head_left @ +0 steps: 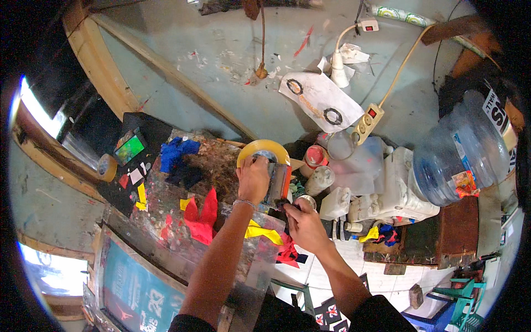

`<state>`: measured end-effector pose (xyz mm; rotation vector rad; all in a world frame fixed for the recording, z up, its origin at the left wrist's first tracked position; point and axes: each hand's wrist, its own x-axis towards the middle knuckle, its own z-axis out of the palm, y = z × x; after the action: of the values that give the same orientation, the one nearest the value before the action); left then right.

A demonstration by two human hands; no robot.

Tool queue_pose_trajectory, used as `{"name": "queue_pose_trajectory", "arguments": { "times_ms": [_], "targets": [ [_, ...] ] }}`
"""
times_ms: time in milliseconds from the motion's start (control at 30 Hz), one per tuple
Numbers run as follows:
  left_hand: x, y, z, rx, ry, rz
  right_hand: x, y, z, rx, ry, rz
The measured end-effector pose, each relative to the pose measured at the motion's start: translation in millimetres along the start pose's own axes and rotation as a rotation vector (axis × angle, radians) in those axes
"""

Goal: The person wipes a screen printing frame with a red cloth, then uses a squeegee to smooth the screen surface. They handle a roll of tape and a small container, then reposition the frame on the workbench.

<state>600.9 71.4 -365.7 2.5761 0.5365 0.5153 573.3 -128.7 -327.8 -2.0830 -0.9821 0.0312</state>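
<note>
My left hand (pixel 251 182) grips a tape dispenser (pixel 281 180) with orange edging and a wide roll of yellow tape (pixel 272 148), fingers curled over its top. My right hand (pixel 304 224) is closed on a small dark object (pixel 282 205), perhaps a brush or rag, against the dispenser's lower end. A pale round container (pixel 308 202) is partly hidden behind it. Red cloth scraps (pixel 202 218) and a yellow scrap (pixel 260 235) lie beside my arms on the stained worktop (pixel 215 160).
Right of my hands stand a red paint pot (pixel 314 157), white jerrycans (pixel 395 182) and a large blue water bottle (pixel 459 155). A power strip (pixel 368 119) hangs above. A framed screen (pixel 133 276) is at lower left, blue cloth (pixel 177 152) at upper left, plastic chairs (pixel 464 301) at lower right.
</note>
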Motion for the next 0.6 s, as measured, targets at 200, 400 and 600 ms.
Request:
{"name": "queue_pose_trajectory", "arguments": {
  "times_ms": [200, 400, 600],
  "targets": [
    [1.6, 6.8, -8.6, -0.027, 0.062, -0.023, 61.3, 7.7, -36.6, 0.148, 0.198, 0.047],
    [5.2, 9.5, 3.8, -0.008, 0.053, -0.001, 74.7, 56.1, 5.9, -0.158, 0.132, -0.021],
    [-3.6, 5.3, -3.3, -0.035, 0.087, -0.053, 4.8, -2.2, 13.7, -0.13, 0.012, 0.082]
  ]
}}
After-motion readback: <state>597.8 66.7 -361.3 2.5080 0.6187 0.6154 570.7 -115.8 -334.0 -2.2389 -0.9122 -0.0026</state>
